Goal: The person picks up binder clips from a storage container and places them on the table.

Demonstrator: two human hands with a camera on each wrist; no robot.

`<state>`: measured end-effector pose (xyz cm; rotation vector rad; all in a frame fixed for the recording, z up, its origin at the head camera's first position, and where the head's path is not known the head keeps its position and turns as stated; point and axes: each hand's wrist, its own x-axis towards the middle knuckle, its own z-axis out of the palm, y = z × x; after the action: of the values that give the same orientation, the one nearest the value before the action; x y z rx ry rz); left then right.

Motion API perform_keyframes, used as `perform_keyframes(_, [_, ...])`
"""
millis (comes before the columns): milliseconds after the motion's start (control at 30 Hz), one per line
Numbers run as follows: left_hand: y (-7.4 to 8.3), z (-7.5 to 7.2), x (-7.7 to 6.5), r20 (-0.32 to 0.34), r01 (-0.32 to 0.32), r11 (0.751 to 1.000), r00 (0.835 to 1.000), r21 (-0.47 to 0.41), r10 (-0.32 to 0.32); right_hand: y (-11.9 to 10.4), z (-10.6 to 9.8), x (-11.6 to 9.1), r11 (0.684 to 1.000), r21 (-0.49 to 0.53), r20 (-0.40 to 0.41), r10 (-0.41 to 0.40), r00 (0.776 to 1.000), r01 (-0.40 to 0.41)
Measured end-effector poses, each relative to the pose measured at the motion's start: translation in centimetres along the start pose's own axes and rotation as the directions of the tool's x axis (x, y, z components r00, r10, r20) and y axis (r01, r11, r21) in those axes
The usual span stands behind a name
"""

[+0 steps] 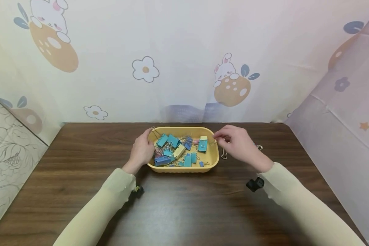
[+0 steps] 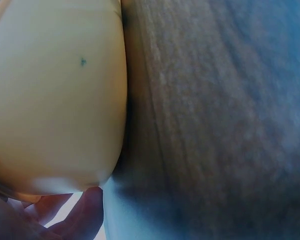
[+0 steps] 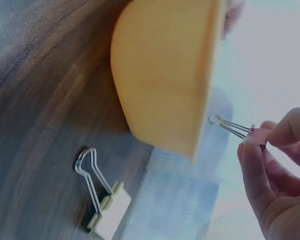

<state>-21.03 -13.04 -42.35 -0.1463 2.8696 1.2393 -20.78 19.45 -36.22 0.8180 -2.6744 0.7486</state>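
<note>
A yellow plastic basket (image 1: 184, 169) holds a jumble of binder clips (image 1: 179, 151) in teal, blue, yellow and pink. My left hand (image 1: 142, 147) grips its left end; in the left wrist view some fingers (image 2: 92, 205) curl at the end of the basket wall. Beside the right rim, my right hand (image 1: 238, 143) pinches a small pink binder clip (image 3: 259, 135) between thumb and fingers. The clip's wire handles point towards the rim in the right wrist view. Below that hand, a pale yellow binder clip (image 3: 112, 212) lies on the table.
Wire handles of another binder clip (image 1: 259, 147) show behind the right wrist, the rest hidden. The dark wooden table (image 1: 184, 205) ends at a patterned curtain (image 1: 178, 68) behind the basket. More curtain hangs at both sides.
</note>
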Motion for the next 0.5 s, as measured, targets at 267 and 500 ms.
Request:
perform_keyframes(267, [0.1, 0.0, -0.1, 0.002, 0.007, 1.0, 1.0, 0.0, -0.007, 2.4, -2.0, -2.8, 0.984, 0.033, 0.007, 0.177, 0.984, -0.177])
perform_keyframes(500, [0.0, -0.1, -0.1, 0.0, 0.001, 1.0, 1.0, 0.01, -0.001, 5.0, -1.5, -5.4, 0.961, 0.025, 0.184, 0.266, 0.946, -0.276])
